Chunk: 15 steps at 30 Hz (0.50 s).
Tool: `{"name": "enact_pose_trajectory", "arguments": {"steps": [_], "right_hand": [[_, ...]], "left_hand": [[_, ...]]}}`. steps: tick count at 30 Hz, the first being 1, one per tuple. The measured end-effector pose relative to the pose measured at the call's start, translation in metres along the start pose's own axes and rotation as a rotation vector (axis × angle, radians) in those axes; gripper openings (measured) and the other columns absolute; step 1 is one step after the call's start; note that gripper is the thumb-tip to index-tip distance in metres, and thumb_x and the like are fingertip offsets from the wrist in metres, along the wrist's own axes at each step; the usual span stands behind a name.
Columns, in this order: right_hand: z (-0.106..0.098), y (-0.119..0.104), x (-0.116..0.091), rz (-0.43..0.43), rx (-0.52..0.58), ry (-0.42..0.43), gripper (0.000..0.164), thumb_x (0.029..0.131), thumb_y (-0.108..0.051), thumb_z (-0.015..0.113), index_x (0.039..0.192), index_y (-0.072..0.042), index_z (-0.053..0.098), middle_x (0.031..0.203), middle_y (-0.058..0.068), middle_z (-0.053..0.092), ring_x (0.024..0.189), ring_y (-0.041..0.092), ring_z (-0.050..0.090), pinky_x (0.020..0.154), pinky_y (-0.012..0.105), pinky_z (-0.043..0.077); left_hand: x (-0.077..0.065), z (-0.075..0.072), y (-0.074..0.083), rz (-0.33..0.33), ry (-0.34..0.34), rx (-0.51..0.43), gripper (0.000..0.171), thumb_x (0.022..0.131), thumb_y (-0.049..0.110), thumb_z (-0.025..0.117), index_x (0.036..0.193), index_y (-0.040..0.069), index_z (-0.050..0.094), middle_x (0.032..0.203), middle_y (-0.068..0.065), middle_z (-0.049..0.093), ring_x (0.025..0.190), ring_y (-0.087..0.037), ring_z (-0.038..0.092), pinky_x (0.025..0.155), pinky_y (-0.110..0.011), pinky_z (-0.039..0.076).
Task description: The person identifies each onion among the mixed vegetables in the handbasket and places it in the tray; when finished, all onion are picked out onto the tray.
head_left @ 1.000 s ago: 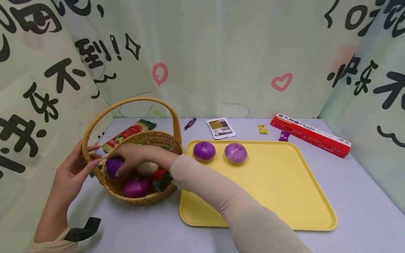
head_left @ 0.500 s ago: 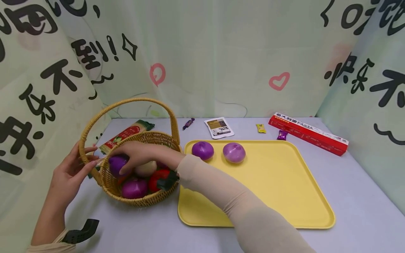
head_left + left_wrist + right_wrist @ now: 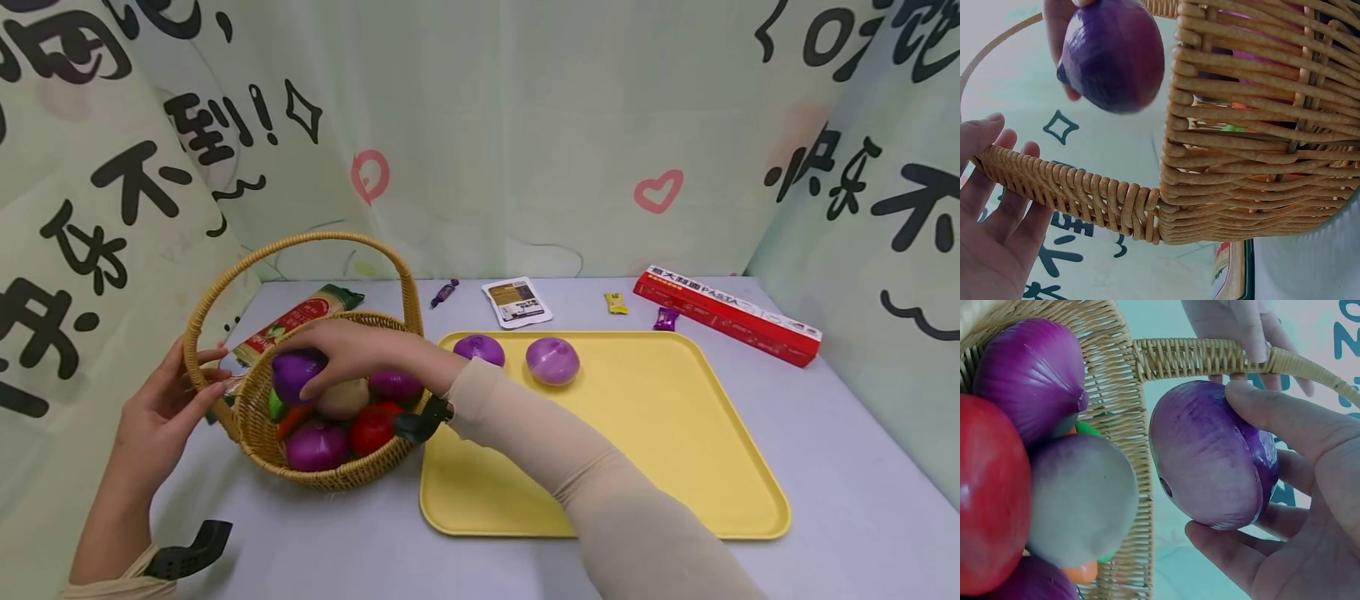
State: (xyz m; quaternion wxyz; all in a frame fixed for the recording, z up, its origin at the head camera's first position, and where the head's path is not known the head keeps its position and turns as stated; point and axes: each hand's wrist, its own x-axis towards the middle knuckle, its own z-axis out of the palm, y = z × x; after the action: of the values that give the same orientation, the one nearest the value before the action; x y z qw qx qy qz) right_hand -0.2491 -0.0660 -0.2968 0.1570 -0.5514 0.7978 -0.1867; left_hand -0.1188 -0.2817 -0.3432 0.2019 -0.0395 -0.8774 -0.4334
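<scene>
A wicker basket (image 3: 333, 477) stands at the left of the table, its tall handle (image 3: 298, 242) arching up. Near the handle's lower left end, my left hand (image 3: 153, 412) holds it, thumb on one side and fingers on the other. My right hand (image 3: 348, 354) grips a purple onion (image 3: 1204, 456) between thumb and fingers. In the left wrist view that onion shows above the basket's rim. Inside the basket lie more purple onions (image 3: 318, 446), a red tomato-like vegetable (image 3: 373, 429), a pale round vegetable (image 3: 1085, 500), and green and orange pieces partly hidden beneath.
To the right lies a yellow tray (image 3: 637, 458) bearing two purple onions (image 3: 552, 361). Behind it are a white pouch (image 3: 517, 302), small candies (image 3: 617, 303) and a long red pasta box (image 3: 727, 315). A red-and-green packet (image 3: 292, 321) lies behind the basket.
The right hand has raised the purple onion from within the basket, up and slightly right. Pieces beneath it now show. My left hand stays on the handle, and the view has shifted slightly.
</scene>
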Motion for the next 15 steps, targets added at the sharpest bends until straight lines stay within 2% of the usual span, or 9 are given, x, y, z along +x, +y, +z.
{"name": "enact_pose_trajectory", "arguments": {"steps": [5,10,15], "right_hand": [[-0.004,0.002,-0.010,-0.008,-0.027,0.019,0.064,0.086,-0.033,0.067,0.142,-0.018,0.042,0.142,0.000,0.046,0.123,0.010,0.047,0.096,0.017,0.041],[-0.006,0.005,-0.019,0.021,-0.048,0.032,0.065,0.086,-0.035,0.068,0.143,-0.020,0.041,0.147,-0.001,0.041,0.128,0.012,0.041,0.099,0.020,0.041],[-0.009,0.005,-0.030,0.058,-0.037,0.038,0.065,0.086,-0.034,0.068,0.143,-0.023,0.040,0.149,0.001,0.037,0.129,0.013,0.042,0.099,0.021,0.042]], "left_hand": [[0.000,0.000,0.000,-0.012,-0.007,0.000,0.071,0.092,0.010,0.057,0.149,0.034,0.023,0.122,0.030,0.048,0.101,0.017,0.052,0.077,0.001,0.042],[0.000,0.000,0.001,-0.013,-0.004,0.000,0.070,0.092,0.010,0.058,0.149,0.034,0.023,0.121,0.031,0.047,0.100,0.017,0.052,0.077,0.002,0.042],[0.000,0.001,0.002,-0.020,-0.005,0.007,0.070,0.093,0.012,0.058,0.149,0.035,0.022,0.120,0.031,0.047,0.100,0.018,0.052,0.076,0.001,0.042]]}}
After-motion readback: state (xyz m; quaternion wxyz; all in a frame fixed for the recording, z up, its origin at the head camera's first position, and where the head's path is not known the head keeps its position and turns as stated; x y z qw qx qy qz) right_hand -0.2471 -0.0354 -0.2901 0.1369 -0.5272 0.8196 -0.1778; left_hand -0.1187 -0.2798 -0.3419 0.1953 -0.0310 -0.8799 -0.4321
